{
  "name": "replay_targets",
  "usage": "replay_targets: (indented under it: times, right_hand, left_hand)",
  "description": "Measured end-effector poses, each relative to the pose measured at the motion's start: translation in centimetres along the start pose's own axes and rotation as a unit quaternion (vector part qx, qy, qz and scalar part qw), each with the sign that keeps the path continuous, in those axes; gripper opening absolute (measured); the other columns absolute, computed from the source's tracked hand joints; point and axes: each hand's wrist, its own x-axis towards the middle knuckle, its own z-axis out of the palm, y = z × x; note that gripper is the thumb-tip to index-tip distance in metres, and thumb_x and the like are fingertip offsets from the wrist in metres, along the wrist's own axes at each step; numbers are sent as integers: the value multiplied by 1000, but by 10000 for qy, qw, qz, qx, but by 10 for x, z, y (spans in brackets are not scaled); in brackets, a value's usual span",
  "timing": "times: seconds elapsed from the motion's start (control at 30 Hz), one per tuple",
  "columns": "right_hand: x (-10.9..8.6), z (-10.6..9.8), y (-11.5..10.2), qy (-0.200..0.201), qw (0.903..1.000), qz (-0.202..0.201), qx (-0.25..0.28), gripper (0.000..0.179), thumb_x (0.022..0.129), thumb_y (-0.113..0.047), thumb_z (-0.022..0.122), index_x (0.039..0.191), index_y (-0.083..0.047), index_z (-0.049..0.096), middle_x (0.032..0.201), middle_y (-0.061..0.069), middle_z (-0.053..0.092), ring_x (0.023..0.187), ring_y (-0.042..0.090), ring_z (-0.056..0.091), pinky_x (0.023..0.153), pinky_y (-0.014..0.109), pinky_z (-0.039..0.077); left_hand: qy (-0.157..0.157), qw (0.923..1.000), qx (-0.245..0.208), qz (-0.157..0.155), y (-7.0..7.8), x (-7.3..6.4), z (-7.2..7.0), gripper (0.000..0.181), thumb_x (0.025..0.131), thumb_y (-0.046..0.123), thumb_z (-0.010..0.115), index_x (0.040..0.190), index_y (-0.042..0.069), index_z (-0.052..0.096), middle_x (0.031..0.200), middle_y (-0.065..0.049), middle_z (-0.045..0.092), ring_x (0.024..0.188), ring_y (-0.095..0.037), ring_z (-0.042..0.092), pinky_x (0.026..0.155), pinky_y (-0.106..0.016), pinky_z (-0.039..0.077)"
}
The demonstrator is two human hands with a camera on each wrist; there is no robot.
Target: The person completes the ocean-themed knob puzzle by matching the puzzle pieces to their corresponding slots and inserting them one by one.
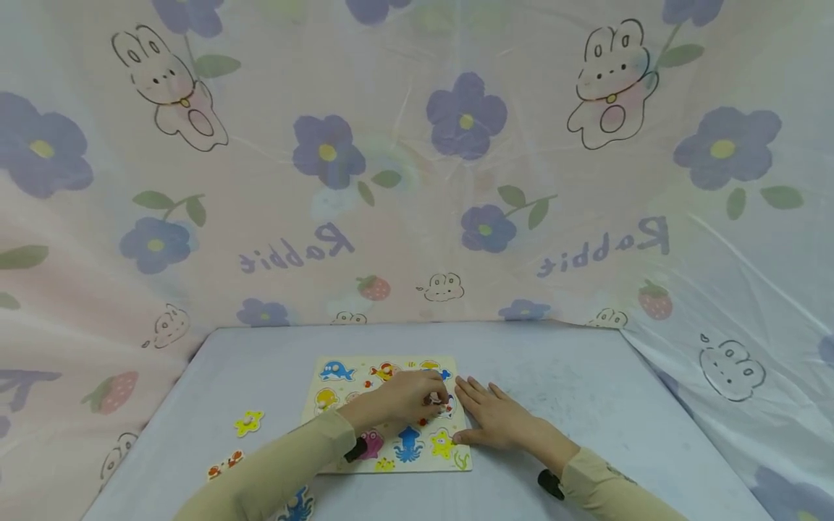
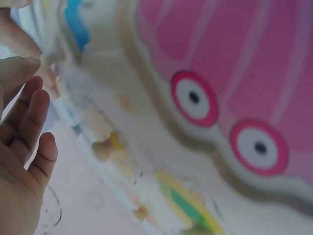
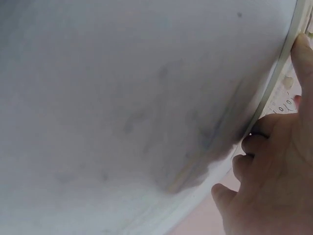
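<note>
A wooden peg puzzle board point(image 1: 381, 463) with printed sea animals lies on the table. My left hand point(image 1: 407, 398) reaches over its right half, thumb and fingertips pinching a small puzzle piece that the fingers mostly hide. In the left wrist view the left hand point(image 2: 24, 147) has thumb and index together at the left, while the other fingers curl loosely. My right hand point(image 1: 498, 420) lies flat at the board's right edge, thumb and fingertips touching it. The right wrist view shows that hand point(image 3: 274, 171) along the board's rim.
Left of the board lie a yellow star piece point(image 1: 249, 423) and a red crab piece point(image 1: 225, 464). A blue octopus piece point(image 1: 298, 505) sits near the front, partly behind the left sleeve point(image 1: 280, 463). A printed curtain point(image 1: 404, 181) hangs behind the white table point(image 1: 554, 362).
</note>
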Motion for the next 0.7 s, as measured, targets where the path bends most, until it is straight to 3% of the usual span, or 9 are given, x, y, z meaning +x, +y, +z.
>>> replay_targets:
  times: [0.17,0.33,0.7]
  right_hand:
    - [1,0,-3,-30,9999,106,25,96,95,-70,57,162,-6,32,172,9,23,158,33,20,122,63,19]
    - [3,2,-3,-88,9995,275,-103,99,93,-75,55,162,-8,33,172,7,22,158,31,19,124,61,18]
    - [3,-3,-7,-103,9995,285,-117,98,93,-72,58,161,-6,34,171,9,24,158,33,21,124,60,18]
  left_hand:
    - [318,9994,-157,-19,-5,-15,-14,14,98,22,75,111,25,75,117,13,65,87,0,58,77,-17,50]
    - [713,9970,-279,-90,-14,-36,-30,16,98,19,75,113,21,75,114,11,65,85,-1,57,73,-18,50]
    - [1637,9839,-515,-492,-46,-110,-57,18,95,12,77,112,19,73,112,8,67,86,-7,58,67,-23,49]
